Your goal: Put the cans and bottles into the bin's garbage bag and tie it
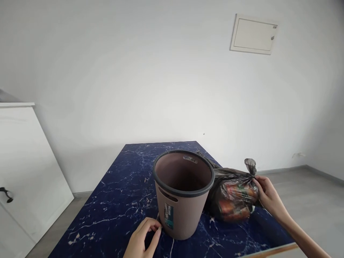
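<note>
A brown plastic trash can (pixel 182 215) with a dark rim stands upright on the blue marbled tabletop; its visible inside holds no bag. My left hand (pixel 145 236) rests at its lower left side, thumb and fingertips pinched together beside the label. What they hold, if anything, is too small to make out. Right of the can lies a black see-through garbage bag (pixel 233 200) with red and orange packages showing through, its neck knotted. My right hand (pixel 267 193) pinches the bag just below the knot.
The blue table (pixel 107 211) runs back to a pale wall, with a light wooden edge (pixel 274 250) at the front right. A white cabinet (pixel 24 161) with a black handle stands at the left. Grey floor shows on both sides.
</note>
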The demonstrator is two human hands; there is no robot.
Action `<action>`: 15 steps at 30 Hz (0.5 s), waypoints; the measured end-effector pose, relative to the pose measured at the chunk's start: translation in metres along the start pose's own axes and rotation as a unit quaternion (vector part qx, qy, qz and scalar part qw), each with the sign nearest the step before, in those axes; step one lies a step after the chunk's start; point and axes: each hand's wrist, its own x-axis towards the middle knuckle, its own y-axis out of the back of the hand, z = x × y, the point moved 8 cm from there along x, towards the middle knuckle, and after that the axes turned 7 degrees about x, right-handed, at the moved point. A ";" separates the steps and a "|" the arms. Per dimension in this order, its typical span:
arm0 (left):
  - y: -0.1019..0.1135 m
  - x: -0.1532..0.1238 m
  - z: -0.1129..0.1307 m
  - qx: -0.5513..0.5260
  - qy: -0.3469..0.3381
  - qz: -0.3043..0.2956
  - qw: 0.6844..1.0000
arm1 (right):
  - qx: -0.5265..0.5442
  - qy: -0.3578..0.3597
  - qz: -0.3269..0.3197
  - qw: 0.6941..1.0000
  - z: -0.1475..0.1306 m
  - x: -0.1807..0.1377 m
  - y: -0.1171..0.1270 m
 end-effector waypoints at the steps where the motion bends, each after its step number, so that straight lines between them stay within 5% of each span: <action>1: 0.000 0.000 0.000 0.000 0.000 0.000 1.000 | -0.011 -0.002 -0.015 1.000 0.003 -0.001 0.002; 9: -0.001 0.004 -0.002 0.008 -0.002 0.004 1.000 | -0.093 -0.010 -0.092 0.991 0.018 -0.010 0.022; 15: -0.002 0.004 -0.004 0.020 -0.003 -0.001 1.000 | -0.187 0.033 -0.045 0.981 -0.053 -0.016 0.013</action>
